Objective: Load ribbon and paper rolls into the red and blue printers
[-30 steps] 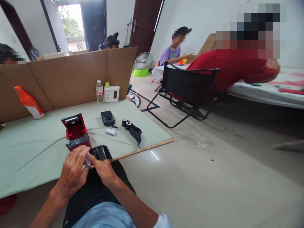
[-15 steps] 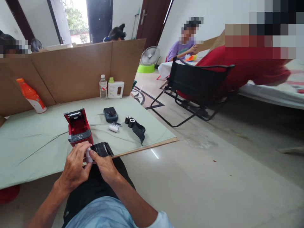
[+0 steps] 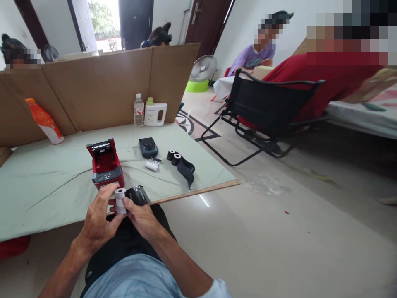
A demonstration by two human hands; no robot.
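My left hand (image 3: 98, 219) and my right hand (image 3: 142, 217) meet at the table's near edge. Both pinch a small white paper roll (image 3: 120, 200), which stands upright between the fingertips. A crumpled black wrapper (image 3: 137, 194) lies against my right hand's fingers. Just beyond the roll stands a red label printer (image 3: 105, 165) with its lid open. Further back on the pale green table (image 3: 46, 186) lie a dark blue handheld printer (image 3: 148, 147), another white roll (image 3: 153, 164) and two black-wrapped rolls (image 3: 182, 163).
A cardboard screen (image 3: 102, 89) walls the table's far side; an orange bottle (image 3: 45, 121), a water bottle (image 3: 138, 110) and a white jug (image 3: 155, 113) stand against it. To the right is a black folding chair (image 3: 266, 111), a person in red, and another person seated behind.
The white roll has come out of the black wrapper and now stands exposed between my fingertips. My view has shifted slightly left and down.
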